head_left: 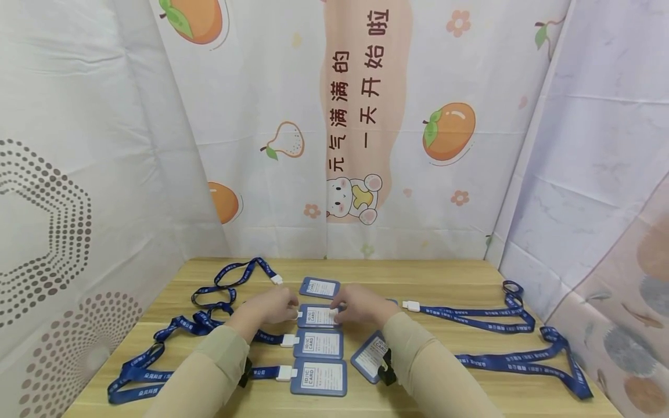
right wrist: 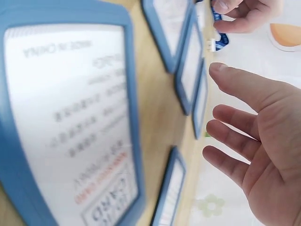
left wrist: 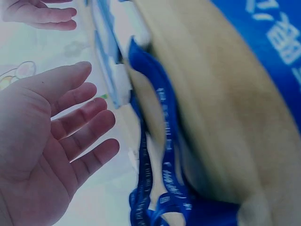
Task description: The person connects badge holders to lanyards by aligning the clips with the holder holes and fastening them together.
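My left hand [head_left: 273, 306] hovers at the left end of a blue-framed ID card holder [head_left: 317, 317], its fingers loosely spread. At the other end of that holder is my right hand [head_left: 359, 303], fingers relaxed and thumb apart from them. Both wrist views show spread fingers with nothing between them. White clips join navy lanyards to the left ends of this column's lower holders, such as the nearest card holder [head_left: 319, 385]. Another card holder [head_left: 319, 288] lies farther back, its nearby lanyard clip [head_left: 276, 280] apart from it.
A slanted card holder [head_left: 369, 356] lies beside my right forearm, partly covered by it. Printed navy lanyards spread over the wooden table [head_left: 418, 273], including a right lanyard [head_left: 470, 312] with a white clip [head_left: 411, 306] and a looped left lanyard [head_left: 230, 270]. Patterned curtains [head_left: 251, 87] surround the table.
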The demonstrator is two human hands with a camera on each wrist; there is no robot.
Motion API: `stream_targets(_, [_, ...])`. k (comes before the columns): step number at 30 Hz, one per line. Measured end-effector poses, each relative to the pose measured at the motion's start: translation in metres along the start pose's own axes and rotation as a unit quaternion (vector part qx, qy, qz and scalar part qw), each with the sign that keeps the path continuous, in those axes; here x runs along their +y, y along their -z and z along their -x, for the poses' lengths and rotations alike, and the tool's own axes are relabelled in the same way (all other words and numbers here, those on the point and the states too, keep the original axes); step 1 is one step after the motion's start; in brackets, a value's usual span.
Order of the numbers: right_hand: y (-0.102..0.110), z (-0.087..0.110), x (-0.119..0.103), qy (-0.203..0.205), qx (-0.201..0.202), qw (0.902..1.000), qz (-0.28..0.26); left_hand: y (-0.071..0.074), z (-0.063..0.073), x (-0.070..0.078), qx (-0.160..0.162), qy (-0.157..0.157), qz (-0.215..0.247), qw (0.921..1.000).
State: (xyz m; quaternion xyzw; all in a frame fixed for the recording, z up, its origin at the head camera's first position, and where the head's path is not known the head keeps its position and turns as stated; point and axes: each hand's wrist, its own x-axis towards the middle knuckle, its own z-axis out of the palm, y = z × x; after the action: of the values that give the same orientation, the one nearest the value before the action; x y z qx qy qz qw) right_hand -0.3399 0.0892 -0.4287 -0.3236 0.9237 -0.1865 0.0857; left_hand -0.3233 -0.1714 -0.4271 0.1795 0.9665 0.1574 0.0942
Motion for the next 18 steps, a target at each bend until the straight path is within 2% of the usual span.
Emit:
stream_targets(4, [0.009,0.004,-0.001,0.006,0.015,0.9999,-0.003,0.009,0.004,0.006,0.006,-0.005,0.01,0.9999])
stream_targets(8, [0.02,0.009,-0.005,0.018,0.031,0.9993,-0.013,0.018,0.008,0.012,0.031,-0.019,0.012,0.9993])
stream_targets(14, [0.037,0.017,-0.009,0.024,0.059,0.9971,-0.041,0.034,0.014,0.022,0.078,-0.071,0.0,0.9944])
stream_targets(18, [0.048,0.023,-0.01,0.063,0.088,0.9928,-0.053,0.046,0.019,0.026,0.105,-0.099,-0.006,0.9895])
